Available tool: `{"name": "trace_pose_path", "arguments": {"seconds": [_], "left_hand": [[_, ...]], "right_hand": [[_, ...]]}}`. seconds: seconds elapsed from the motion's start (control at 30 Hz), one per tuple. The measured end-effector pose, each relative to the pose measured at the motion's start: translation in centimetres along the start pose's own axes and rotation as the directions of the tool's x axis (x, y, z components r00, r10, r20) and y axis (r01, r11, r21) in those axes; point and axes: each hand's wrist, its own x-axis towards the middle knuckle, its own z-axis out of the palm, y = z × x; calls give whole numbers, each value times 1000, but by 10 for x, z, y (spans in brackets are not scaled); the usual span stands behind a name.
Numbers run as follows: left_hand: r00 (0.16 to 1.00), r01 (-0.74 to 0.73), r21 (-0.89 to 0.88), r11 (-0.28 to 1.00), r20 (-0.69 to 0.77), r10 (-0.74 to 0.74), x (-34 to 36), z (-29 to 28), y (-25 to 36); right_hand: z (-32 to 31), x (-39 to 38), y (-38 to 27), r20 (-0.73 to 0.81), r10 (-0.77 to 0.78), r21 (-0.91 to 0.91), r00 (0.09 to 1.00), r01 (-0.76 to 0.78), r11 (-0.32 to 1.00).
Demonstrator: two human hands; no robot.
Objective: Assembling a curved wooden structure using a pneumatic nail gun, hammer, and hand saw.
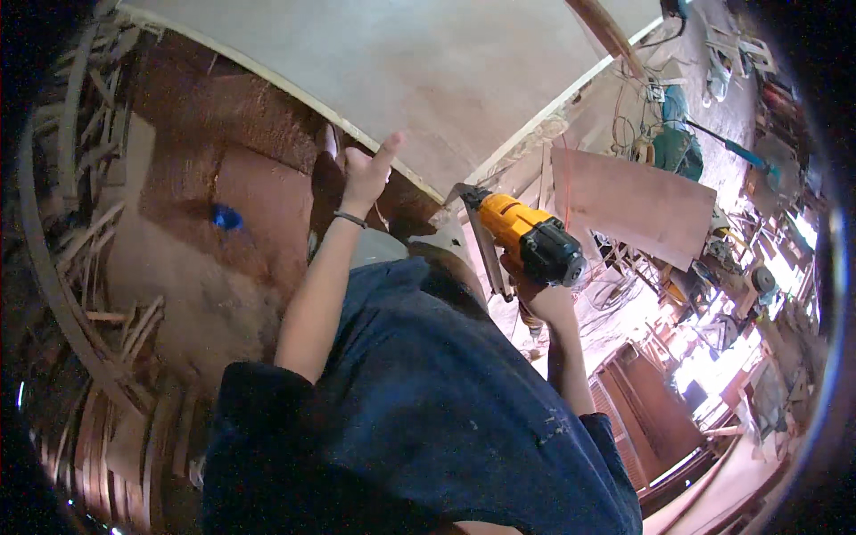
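My left hand (pixel 364 174) is at the pale panel's edge, thumb stretched up over it and fingers curled; what, if anything, they grip is unclear. The large pale panel (pixel 437 62) fills the top of the view. Right of centre, my right hand (pixel 544 299) grips the handle of a yellow and black nail gun (pixel 513 223), its nose beside the panel's near corner. Partly behind the handle, the fingers are hidden.
Stacked wood strips (pixel 80 205) line the left, beside brown boards (pixel 263 196) with a small blue object (pixel 226 217). At right lie a plywood sheet (pixel 633 201), cables, tools and scrap wood. A wooden bar (pixel 611 36) crosses the panel's upper right.
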Motion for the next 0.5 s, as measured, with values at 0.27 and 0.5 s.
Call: {"name": "trace_pose_path", "arguments": {"seconds": [0.27,0.5], "left_hand": [[991,-132,-100,986,-27,130,-1,4,-13],[984,-177,-90,980,-51,173,5,8,-8]], "right_hand": [[-4,12,-3,110,81,-78,991,-73,994],[2,1,9,99,141,-133,985,-127,983]]}}
